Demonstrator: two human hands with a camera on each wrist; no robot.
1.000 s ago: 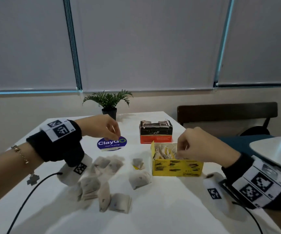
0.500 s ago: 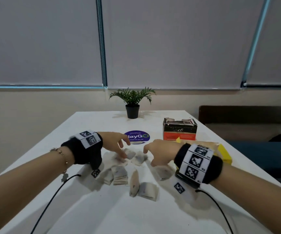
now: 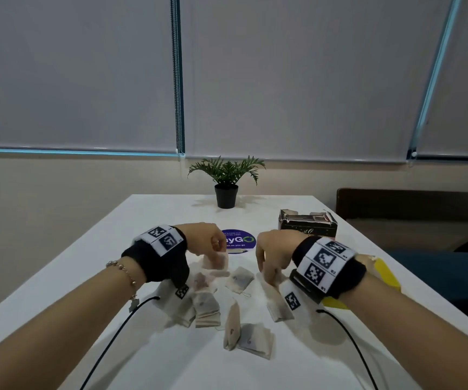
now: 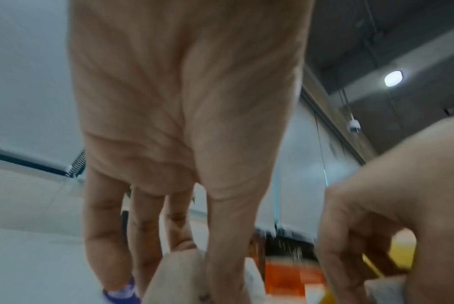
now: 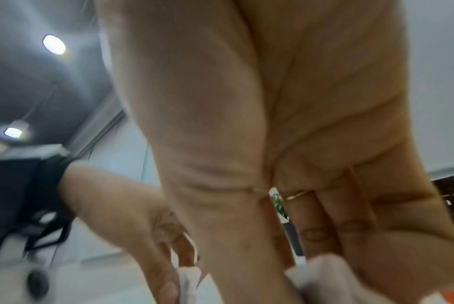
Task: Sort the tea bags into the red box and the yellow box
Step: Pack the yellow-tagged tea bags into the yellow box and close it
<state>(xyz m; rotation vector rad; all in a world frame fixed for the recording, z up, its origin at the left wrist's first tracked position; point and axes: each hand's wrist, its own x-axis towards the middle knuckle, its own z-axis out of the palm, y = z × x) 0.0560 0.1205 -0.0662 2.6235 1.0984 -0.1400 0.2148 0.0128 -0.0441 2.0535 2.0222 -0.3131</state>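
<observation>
Several beige tea bags (image 3: 206,306) lie scattered on the white table (image 3: 58,277). My left hand (image 3: 218,250) pinches one tea bag (image 3: 216,260) between thumb and fingers, a little above the pile; the same bag (image 4: 178,275) shows in the left wrist view. My right hand (image 3: 268,273) reaches down with curled fingers and grips another tea bag (image 5: 324,273) at the right of the pile. The red box (image 3: 307,228) stands behind my right hand. My right wrist hides most of the yellow box (image 3: 384,273).
A small potted plant (image 3: 226,182) stands at the table's far end. A round purple sticker (image 3: 239,241) lies between my hands. Black cables (image 3: 108,342) run from both wristbands towards me. A dark bench (image 3: 413,204) runs along the right side.
My right hand left the yellow box and came down on the pile. My left hand dropped to the bags and now pinches one, raised slightly.
</observation>
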